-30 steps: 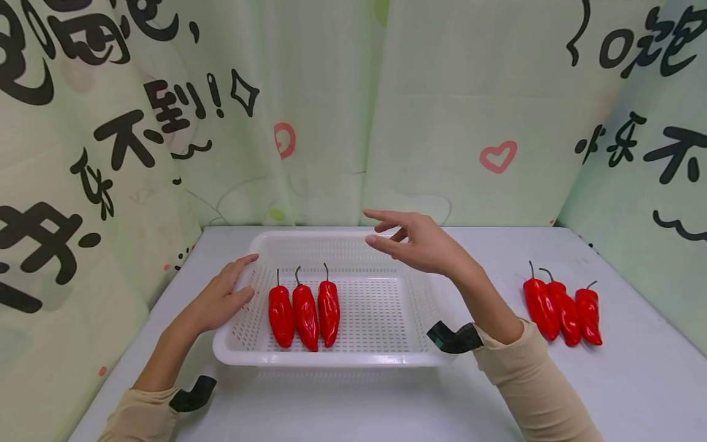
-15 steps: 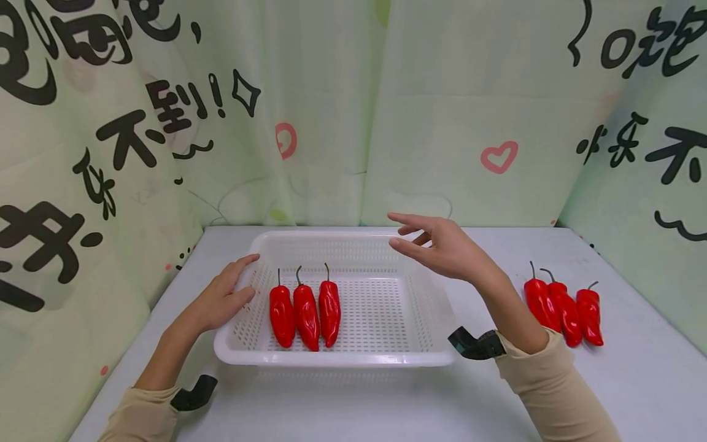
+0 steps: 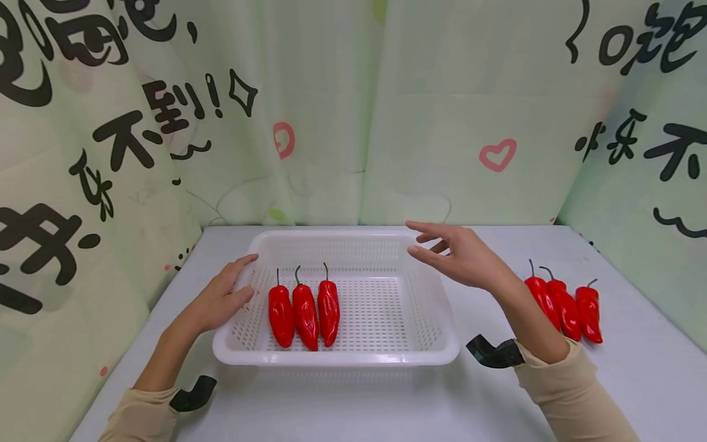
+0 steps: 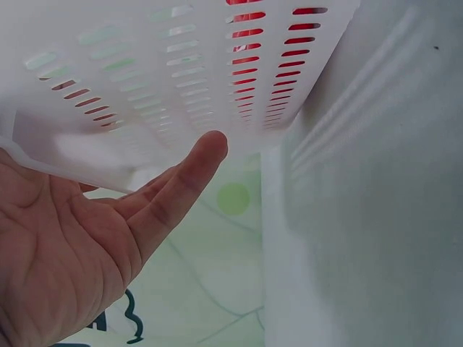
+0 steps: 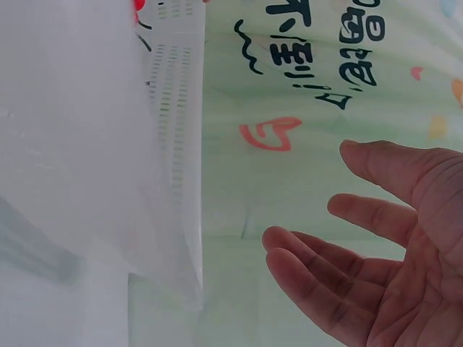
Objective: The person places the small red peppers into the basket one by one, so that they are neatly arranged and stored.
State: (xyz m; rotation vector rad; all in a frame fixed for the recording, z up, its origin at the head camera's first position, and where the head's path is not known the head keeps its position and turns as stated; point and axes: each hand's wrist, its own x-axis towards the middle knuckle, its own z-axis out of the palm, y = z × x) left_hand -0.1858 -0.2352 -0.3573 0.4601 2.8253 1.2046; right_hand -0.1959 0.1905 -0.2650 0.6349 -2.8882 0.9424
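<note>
Six red peppers [image 3: 305, 317] are making up two sets of three, the first three lying inside one white basket [image 3: 337, 358] and three lying on one worktop [image 3: 353, 402]. One left grip [image 3: 221, 299] and one right grip [image 3: 464, 253] are showing, making two, along with two beige sleeves [image 3: 574, 393] and two black wrist pieces [image 3: 494, 355], one of each to an arm. In the head view, the printed cloth [image 3: 431, 67] behind is bearing two pink outlines, one whole heart [image 3: 498, 155] and one shape [image 3: 284, 140] broken by a fold, plus one four-pointed star [image 3: 243, 93] and one exclamation mark [image 3: 212, 91].
</note>
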